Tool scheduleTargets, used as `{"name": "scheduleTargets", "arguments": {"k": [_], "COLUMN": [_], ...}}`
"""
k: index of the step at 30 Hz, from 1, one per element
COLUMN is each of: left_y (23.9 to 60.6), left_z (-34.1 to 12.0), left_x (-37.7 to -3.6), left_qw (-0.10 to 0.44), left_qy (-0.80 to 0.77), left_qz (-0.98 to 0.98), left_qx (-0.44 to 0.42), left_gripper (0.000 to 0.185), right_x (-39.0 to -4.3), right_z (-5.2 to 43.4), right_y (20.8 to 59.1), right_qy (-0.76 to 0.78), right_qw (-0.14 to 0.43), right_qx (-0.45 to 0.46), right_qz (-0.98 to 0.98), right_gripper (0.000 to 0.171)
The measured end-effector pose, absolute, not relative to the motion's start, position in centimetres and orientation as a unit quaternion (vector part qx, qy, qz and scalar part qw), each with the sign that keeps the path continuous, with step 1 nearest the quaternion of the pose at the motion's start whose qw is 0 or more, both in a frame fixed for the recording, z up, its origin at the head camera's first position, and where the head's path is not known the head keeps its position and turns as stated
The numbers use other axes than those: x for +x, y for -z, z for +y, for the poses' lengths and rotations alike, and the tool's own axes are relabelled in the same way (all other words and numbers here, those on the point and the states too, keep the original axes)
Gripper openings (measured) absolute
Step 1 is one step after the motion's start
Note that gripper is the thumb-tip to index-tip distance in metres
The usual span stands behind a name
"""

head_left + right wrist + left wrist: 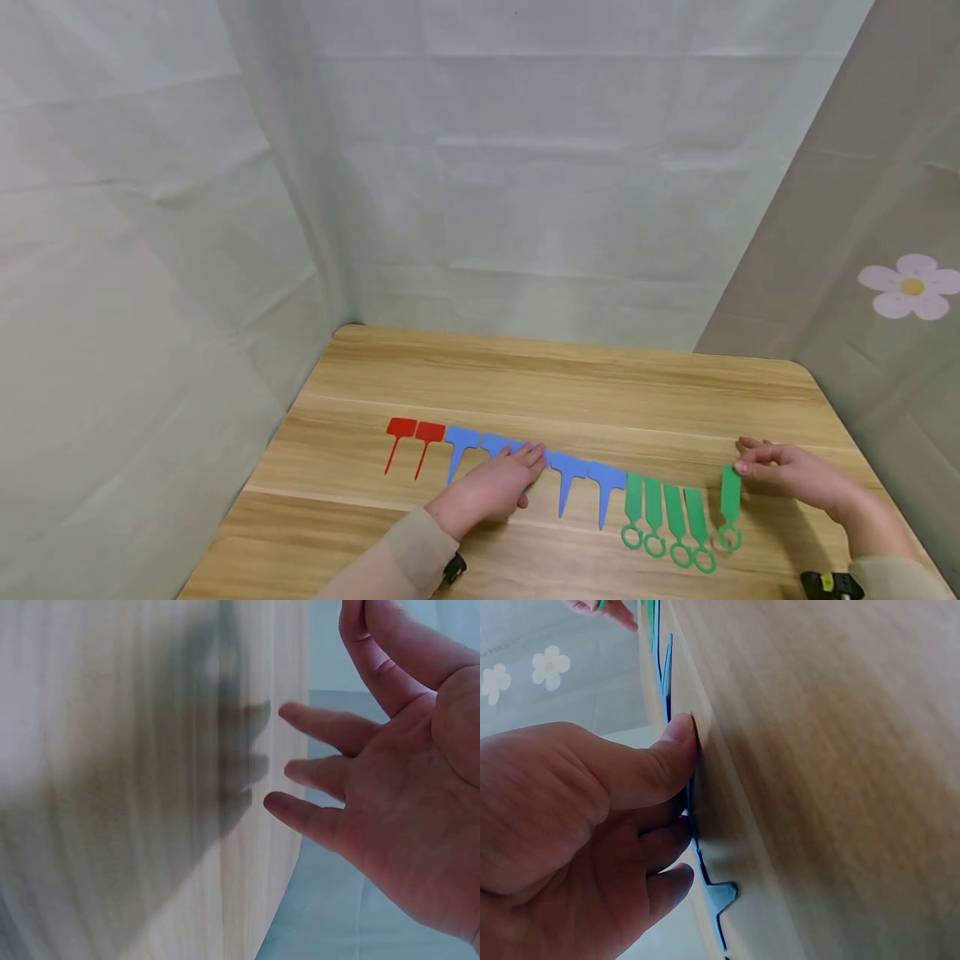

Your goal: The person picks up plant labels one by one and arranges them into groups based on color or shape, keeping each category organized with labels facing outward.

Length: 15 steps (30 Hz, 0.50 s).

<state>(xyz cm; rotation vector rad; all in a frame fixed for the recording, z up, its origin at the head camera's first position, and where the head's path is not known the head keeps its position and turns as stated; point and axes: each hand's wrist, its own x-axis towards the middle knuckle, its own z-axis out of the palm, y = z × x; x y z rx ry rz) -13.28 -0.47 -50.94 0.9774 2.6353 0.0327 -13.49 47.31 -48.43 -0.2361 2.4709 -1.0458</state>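
Note:
Flat plastic plant labels lie in a slanting row on the wooden table. My left hand (497, 483) rests over the middle of the blue T-shaped labels (568, 471), covering part of them. In the left wrist view, the thumb and fingertips of that hand (577, 802) touch the row, with a blue label (721, 896) beyond them. At the row's right end, my right hand (791, 477) pinches a green ring-ended label (731, 496) by its top, thumb against index finger. The right wrist view shows this hand (405, 772) with its other fingers spread; the label is out of sight there.
Two red labels (430, 432) form the left end of the row. Several green ring-ended labels (674, 508) stand side by side right of the blue ones. Pale cloth (525, 192) hangs behind the wooden table (570, 367) and at both sides.

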Motion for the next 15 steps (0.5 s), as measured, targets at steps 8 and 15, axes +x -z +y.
{"name": "scheduleTargets", "arguments": {"k": [8, 15], "left_y": [51.0, 50.9], "left_z": [-0.4, -0.4], "left_x": [-13.3, -13.4], "left_qw": [0.171, 0.175], "left_qy": [-0.017, -0.022], "left_qz": [0.923, 0.925], "left_qx": [0.345, 0.336], "left_gripper": [0.066, 0.067], "right_x": [-12.6, -12.3], "right_z": [46.7, 46.3], "right_y": [49.4, 50.3], "right_qy": [0.423, 0.435], "right_qw": [0.222, 0.193], "right_qx": [-0.077, -0.092], "right_qz": [0.875, 0.875], "right_gripper": [0.021, 0.015]}}
